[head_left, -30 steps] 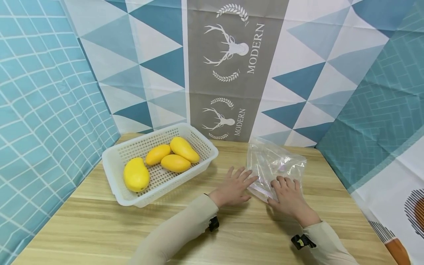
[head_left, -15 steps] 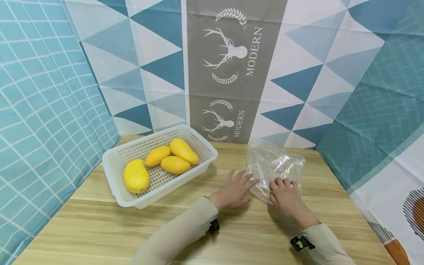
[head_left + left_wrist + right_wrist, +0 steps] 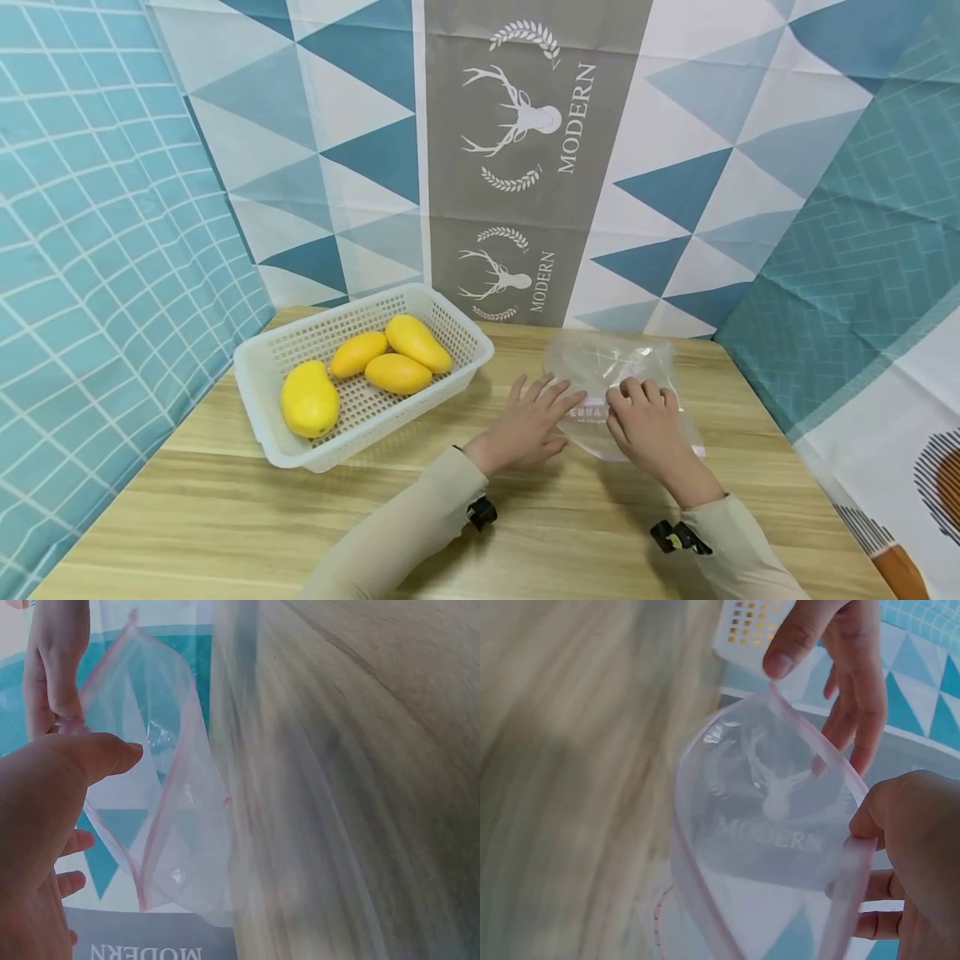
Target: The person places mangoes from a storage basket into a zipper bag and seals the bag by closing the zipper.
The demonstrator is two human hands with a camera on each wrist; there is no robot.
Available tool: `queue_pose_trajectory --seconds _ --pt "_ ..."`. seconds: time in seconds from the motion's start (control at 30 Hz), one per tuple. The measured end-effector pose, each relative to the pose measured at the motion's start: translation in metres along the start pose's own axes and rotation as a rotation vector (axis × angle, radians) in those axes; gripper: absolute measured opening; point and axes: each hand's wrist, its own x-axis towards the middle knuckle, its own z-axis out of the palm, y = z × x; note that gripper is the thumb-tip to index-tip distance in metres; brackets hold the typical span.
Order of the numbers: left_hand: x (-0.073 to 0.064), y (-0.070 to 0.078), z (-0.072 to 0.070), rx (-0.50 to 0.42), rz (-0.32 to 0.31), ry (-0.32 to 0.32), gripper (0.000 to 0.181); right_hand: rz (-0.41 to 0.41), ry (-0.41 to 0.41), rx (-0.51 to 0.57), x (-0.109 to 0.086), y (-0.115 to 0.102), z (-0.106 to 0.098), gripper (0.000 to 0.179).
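Note:
A clear plastic zip bag [image 3: 585, 358] with a pink-edged mouth stands tilted at the back right of the table. Its mouth gapes in both wrist views. My right hand [image 3: 648, 429] pinches one lip of the bag [image 3: 772, 847] between thumb and fingers. At the bag's left side is my left hand [image 3: 525, 425], fingers spread. In the right wrist view, this left hand [image 3: 855, 682] has its thumb near the mouth's corner and its fingers loosely extended beside the bag. Whether they touch the plastic is unclear. Nothing shows inside the bag.
Left of the hands stands a white perforated plastic basket [image 3: 258, 383] with several yellow mangoes [image 3: 310, 400] in it. The wooden table [image 3: 187, 517] ends at a patterned cloth backdrop [image 3: 375, 167] behind, with more cloth on both sides.
The fingers of my right hand have gathered onto the bag's lip. The bag has shifted and spread, and pink print now shows between the hands. My left hand has barely moved.

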Motion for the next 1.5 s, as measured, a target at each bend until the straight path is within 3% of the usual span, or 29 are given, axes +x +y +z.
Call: queue_pose_trajectory --seconds 0.4,0.57,0.8,1.07,1.37,1.5 --pt "-0.006 -0.010 -0.015 -0.002 -0.009 0.217 0.071 -0.046 0.182 -0.007 0.030 -0.008 -0.018 0.022" --pt "-0.008 -0.012 -0.023 0.041 -0.002 0.266 0.070 -0.046 0.213 -0.023 0.036 -0.008 -0.021 0.023" --pt "-0.012 -0.006 -0.030 0.086 0.061 0.326 0.065 0.018 0.099 -0.004 0.039 -0.010 -0.029 0.015" --pt "-0.021 0.010 -0.022 0.099 0.178 0.383 0.057 0.054 0.032 0.002 0.039 -0.014 -0.037 0.012" --pt "-0.022 0.019 -0.007 0.139 0.253 0.325 0.051 0.118 -0.097 0.013 0.043 -0.019 -0.041 0.009" --pt "-0.024 0.019 -0.003 0.180 0.248 0.323 0.032 0.118 -0.129 0.023 0.044 -0.020 -0.043 0.008"
